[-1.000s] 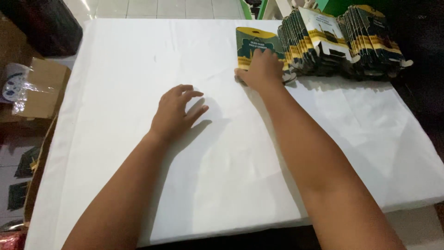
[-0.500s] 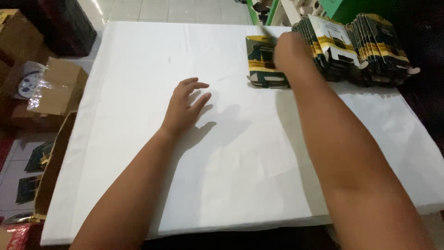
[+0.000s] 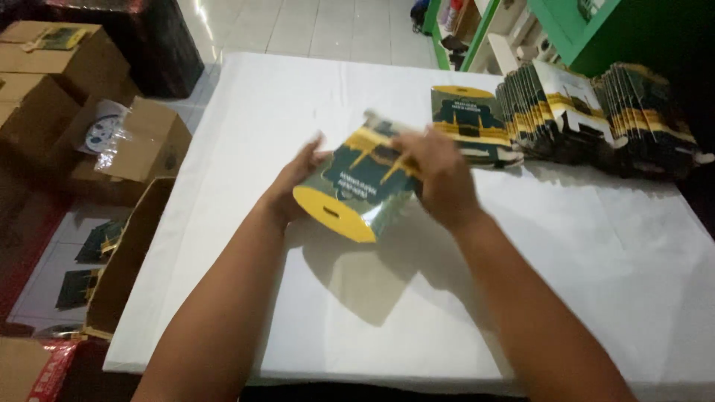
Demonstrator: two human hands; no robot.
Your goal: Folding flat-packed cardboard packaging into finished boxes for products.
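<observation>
A flat dark green and yellow cardboard carton (image 3: 357,186) hangs above the white table (image 3: 596,253), yellow flap toward me. My left hand (image 3: 294,182) grips its left side and my right hand (image 3: 439,175) grips its right side. Another flat carton of the same kind (image 3: 469,123) lies on the table just behind my right hand. Beyond it, at the table's far right, stand rows of several more stacked cartons (image 3: 596,112).
Brown cardboard boxes (image 3: 52,82) and a plastic-wrapped one (image 3: 134,141) sit on the floor to the left. An open box (image 3: 123,260) stands against the table's left edge. Green shelving (image 3: 588,30) rises behind the stacks.
My right hand has pulled one carton off the stack and brought it toward me. My left hand has lifted off the table and taken hold of it. The view has shifted right and down.
</observation>
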